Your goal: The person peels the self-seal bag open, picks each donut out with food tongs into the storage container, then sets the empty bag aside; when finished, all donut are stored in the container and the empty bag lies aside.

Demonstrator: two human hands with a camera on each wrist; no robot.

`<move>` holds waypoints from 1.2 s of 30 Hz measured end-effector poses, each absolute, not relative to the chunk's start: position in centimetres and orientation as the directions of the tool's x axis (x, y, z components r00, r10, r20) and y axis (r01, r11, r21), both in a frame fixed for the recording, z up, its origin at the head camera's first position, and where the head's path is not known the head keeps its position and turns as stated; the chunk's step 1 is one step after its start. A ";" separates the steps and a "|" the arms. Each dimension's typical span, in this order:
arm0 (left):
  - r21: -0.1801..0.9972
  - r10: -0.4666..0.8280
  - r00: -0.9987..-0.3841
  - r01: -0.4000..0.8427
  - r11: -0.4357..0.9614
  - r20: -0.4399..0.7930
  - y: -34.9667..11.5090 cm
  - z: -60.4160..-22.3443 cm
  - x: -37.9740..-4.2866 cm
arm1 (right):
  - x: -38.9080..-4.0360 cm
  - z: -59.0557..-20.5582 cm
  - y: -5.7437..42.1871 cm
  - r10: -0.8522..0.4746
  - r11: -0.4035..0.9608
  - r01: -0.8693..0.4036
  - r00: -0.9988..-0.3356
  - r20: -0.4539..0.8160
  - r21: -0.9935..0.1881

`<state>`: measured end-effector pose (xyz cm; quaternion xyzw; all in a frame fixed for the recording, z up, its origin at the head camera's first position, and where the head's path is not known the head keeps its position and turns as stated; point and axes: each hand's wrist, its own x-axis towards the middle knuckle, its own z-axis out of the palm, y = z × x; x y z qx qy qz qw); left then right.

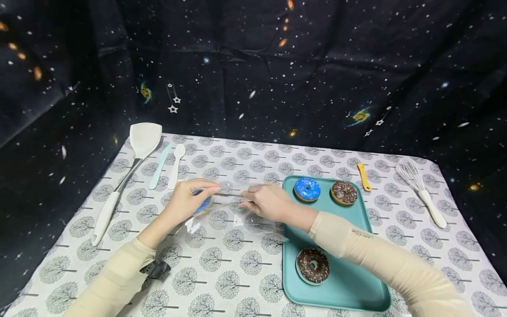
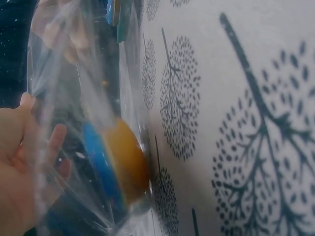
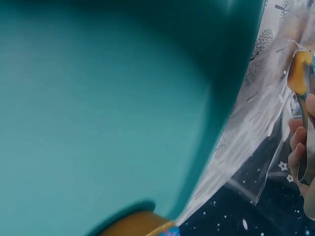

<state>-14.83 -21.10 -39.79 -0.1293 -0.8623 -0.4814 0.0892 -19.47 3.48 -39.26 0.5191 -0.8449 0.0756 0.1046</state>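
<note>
My left hand (image 1: 187, 199) pinches the rim of a clear plastic bag (image 1: 253, 222) left of the tray. Inside the bag is a blue-iced donut (image 2: 101, 164), partly hidden by the left hand in the head view; its yellow underside (image 2: 129, 160) shows in the left wrist view. With curled fingers, my right hand (image 1: 271, 201) grips metal tongs (image 3: 303, 164), whose thin arms reach left into the bag toward the donut. Whether the tong tips touch the donut I cannot tell. Part of the bag hangs below the right hand.
A teal tray (image 1: 352, 286) bears a blue donut (image 1: 307, 189) and two chocolate donuts (image 1: 344, 193), (image 1: 313, 266). At left lie a white spatula (image 1: 145, 138), pale knife (image 1: 160, 169) and white spoon (image 1: 177, 165). At right are a yellow-handled utensil (image 1: 363, 176) and whisk (image 1: 425, 198).
</note>
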 end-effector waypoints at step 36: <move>0.680 0.337 -0.938 0.299 0.669 0.081 -21.6 -41.4 -14.1 | -8.8 -39.2 31.2 -0.545 0.758 -0.644 -0.713 0.441 -0.103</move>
